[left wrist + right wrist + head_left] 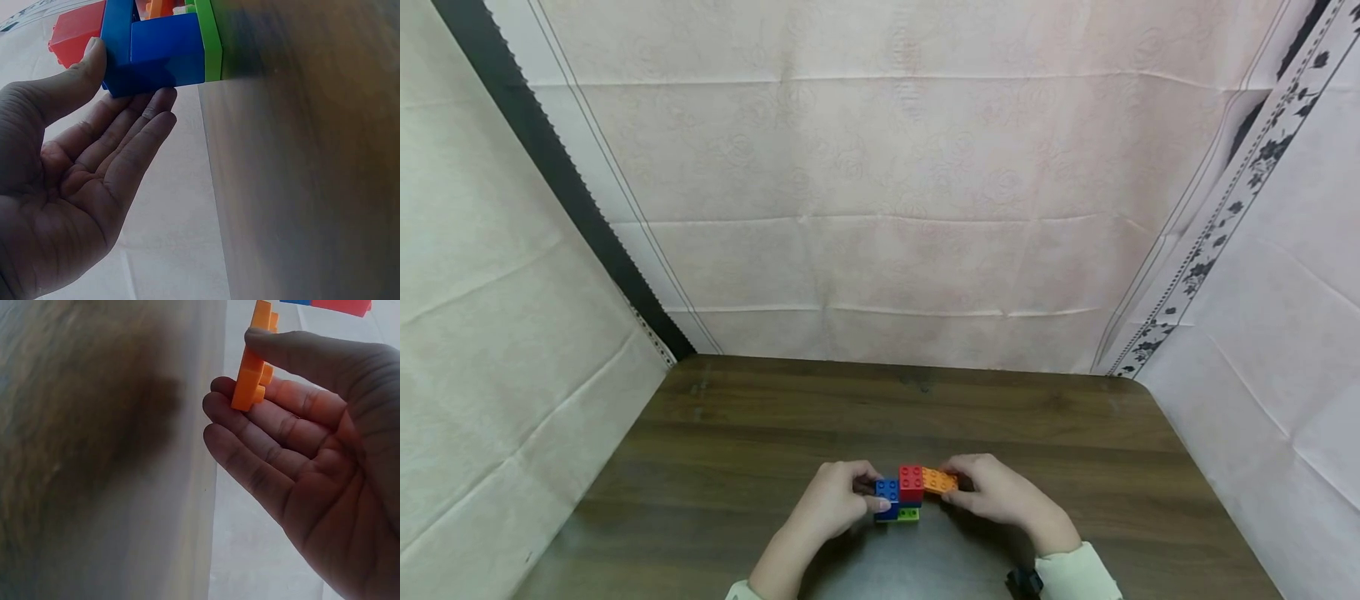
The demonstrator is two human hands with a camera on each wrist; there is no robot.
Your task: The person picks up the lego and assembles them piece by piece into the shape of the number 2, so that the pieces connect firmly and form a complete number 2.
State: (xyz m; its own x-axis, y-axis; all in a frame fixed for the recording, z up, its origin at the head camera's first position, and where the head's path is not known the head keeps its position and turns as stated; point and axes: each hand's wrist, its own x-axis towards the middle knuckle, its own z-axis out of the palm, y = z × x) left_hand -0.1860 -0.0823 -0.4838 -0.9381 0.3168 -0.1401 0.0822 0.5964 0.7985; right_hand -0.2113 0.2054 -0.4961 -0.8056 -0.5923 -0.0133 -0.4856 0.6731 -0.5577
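Near the table's front, my left hand (837,500) pinches a small stack of toy building bricks. In the left wrist view its thumb presses one side of a blue brick (167,47), with fingers behind. A thin green brick (211,40) forms the stack's base; a red brick (911,483) sits on top. Between thumb and fingers, my right hand (1000,496) pinches a flat orange brick (250,378), its studs showing. From the head, that orange brick lies right beside the red one; whether they touch I cannot tell. The left fingertips are partly hidden behind the stack.
Beneath both hands is a brown wooden table (737,433). Pale cloth (910,183) hangs behind its far edge, with more cloth along both sides. A small black object (1024,582) is at the right wrist by the pale sleeve (1078,572).
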